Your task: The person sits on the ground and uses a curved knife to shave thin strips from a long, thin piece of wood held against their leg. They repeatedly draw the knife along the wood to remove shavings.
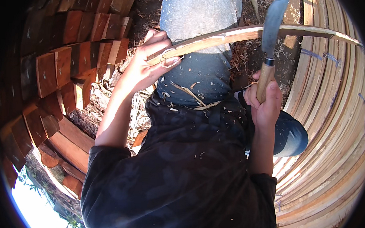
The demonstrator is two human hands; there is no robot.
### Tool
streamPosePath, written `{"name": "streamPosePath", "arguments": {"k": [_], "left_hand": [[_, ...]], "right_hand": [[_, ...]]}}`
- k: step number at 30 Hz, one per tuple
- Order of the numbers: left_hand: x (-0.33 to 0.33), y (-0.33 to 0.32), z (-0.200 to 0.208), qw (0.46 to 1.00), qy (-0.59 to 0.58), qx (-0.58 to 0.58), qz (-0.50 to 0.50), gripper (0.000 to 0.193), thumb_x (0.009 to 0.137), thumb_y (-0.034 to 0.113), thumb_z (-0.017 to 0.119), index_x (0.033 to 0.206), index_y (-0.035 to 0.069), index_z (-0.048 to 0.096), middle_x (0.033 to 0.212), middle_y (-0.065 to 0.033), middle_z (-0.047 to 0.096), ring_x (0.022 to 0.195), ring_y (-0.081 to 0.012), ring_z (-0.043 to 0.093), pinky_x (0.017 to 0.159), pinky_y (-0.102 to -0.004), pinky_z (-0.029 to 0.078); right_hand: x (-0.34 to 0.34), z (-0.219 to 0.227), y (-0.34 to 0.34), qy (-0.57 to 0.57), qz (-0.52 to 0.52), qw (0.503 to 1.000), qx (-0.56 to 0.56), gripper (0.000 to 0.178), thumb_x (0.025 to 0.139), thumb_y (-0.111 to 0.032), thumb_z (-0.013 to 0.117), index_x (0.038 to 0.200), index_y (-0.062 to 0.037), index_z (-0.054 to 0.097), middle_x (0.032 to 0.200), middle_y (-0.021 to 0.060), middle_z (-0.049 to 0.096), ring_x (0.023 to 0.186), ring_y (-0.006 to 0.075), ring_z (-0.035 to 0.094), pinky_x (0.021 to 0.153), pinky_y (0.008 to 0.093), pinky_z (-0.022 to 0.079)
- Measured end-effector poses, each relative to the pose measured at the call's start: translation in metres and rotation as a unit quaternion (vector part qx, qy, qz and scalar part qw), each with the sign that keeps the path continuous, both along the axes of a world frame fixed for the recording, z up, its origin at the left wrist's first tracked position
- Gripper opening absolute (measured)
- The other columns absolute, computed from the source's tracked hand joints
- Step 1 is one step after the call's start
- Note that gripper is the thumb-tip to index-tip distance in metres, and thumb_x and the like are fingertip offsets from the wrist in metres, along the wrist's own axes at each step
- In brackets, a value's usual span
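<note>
Across my thigh lies a long thin wooden strip (237, 34), its far end running out over the stacked strips at the right. My left hand (154, 58) is closed on the strip's near left end, with a thin curled shaving by the fingers. In my right hand (265, 97) is a knife (271, 36), gripped by its wooden handle with the broad blade pointing away from me. The blade overlaps the strip in this view; whether it touches the wood I cannot tell. Loose wood shavings (191, 95) lie on my jeans (198, 70) and dark shirt.
Stacked reddish-brown wood blocks (47, 74) rise on my left, with longer timber pieces (71, 146) lower down. Long pale wooden strips (331, 99) are piled along my right. Shavings and chips (104, 101) cover the ground around my legs.
</note>
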State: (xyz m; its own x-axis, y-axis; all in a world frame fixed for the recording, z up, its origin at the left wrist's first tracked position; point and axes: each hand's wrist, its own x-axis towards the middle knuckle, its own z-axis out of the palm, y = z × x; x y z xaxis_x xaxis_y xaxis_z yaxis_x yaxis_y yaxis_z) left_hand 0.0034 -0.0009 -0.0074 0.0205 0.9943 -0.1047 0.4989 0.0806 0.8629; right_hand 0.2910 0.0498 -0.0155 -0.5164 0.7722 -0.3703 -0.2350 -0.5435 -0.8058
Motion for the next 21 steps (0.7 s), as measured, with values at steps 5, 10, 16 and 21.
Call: {"name": "streamPosePath", "arguments": {"k": [5,10,16,21], "left_hand": [[0.001,0.0,0.005,1.0,0.003,-0.003,-0.004,0.027,0.079,0.02,0.071,0.075,0.0,0.054,0.074,-0.0047,0.039,0.077,-0.0201,0.036,0.074,-0.0318,0.032],[0.001,0.0,0.005,1.0,0.005,0.001,-0.005,0.027,0.08,0.022,0.07,0.075,0.001,0.054,0.074,-0.005,0.04,0.077,-0.0203,0.036,0.074,-0.0316,0.032],[-0.001,-0.002,0.003,1.0,-0.018,-0.023,0.006,0.027,0.08,0.022,0.07,0.075,0.001,0.054,0.074,-0.0054,0.04,0.078,-0.0201,0.036,0.076,-0.0315,0.032],[-0.001,-0.004,0.0,1.0,-0.008,-0.01,0.009,0.025,0.08,0.02,0.07,0.076,0.0,0.055,0.075,-0.0051,0.04,0.078,-0.02,0.036,0.076,-0.0315,0.032]], "right_hand": [[-0.007,0.005,-0.014,-0.068,0.074,0.995,-0.021,0.039,0.097,-0.029,0.047,0.112,0.0055,0.057,0.072,0.0014,0.055,0.051,0.0039,0.04,0.046,0.0204,0.032],[0.003,-0.012,-0.007,0.205,0.126,0.951,-0.193,0.051,0.098,-0.045,0.038,0.101,0.0039,0.051,0.049,-0.0027,0.038,0.038,0.0039,0.028,0.042,0.0228,0.028],[-0.004,-0.008,-0.006,0.18,-0.004,0.971,-0.158,0.048,0.1,-0.043,0.033,0.102,0.0024,0.049,0.055,-0.0007,0.043,0.038,0.0044,0.028,0.042,0.0237,0.029],[-0.019,0.008,-0.017,-0.099,0.068,0.992,0.024,0.042,0.098,-0.033,0.046,0.111,0.0057,0.057,0.075,0.003,0.056,0.047,0.0031,0.036,0.043,0.0197,0.03]]}}
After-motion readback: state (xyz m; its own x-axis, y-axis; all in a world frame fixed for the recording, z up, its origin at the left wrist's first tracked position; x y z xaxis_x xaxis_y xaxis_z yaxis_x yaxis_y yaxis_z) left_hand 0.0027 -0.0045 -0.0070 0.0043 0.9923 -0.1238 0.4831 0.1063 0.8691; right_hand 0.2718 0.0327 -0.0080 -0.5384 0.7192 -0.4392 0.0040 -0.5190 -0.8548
